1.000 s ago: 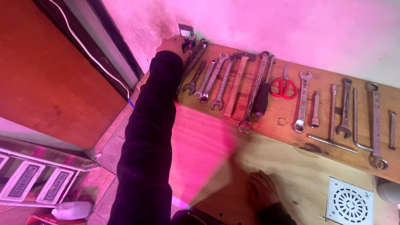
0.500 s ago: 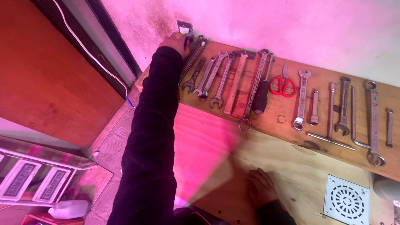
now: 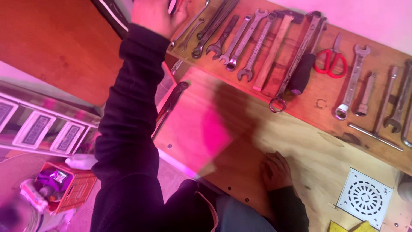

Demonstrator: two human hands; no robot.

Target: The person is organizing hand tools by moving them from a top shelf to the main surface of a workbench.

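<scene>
The left hand point(image 3: 156, 13) has a closed grip on a small tool point(image 3: 172, 6) beside the spanners point(image 3: 234, 41); the right hand point(image 3: 277, 172) lies flat and open on the table point(image 3: 309, 141).

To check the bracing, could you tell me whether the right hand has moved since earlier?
No. The right hand still rests on the plywood, equally far left of the white drain grate; only the view shifted.

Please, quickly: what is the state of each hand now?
Left hand: raised at the wrenches; grip cannot be told.
Right hand: open, flat on the wooden board.
</scene>
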